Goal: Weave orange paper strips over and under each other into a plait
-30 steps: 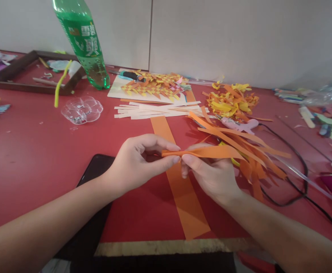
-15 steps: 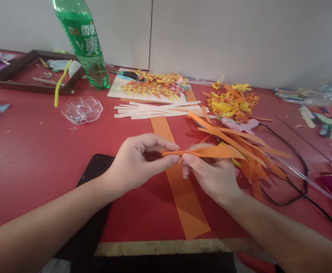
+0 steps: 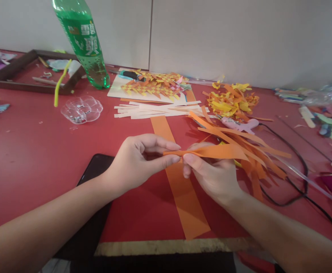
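Note:
Between my two hands is an orange paper strip, folded narrow at its left part and wider toward the right. My left hand pinches its left end between thumb and fingers. With thumb on top, my right hand grips it near the middle, fingers partly hidden beneath. Below the hands a wide orange strip lies flat on the red table. More loose orange strips are heaped just right of my right hand.
Behind lie white paper strips, a woven orange-yellow piece and a yellow-orange scrap pile. A pink glue gun trails a black cord. At left are a green bottle, a clear dish, a dark frame and a black phone.
Almost nothing differs. Both hands and the folded strip have shifted very slightly to the right, with the grip unchanged.

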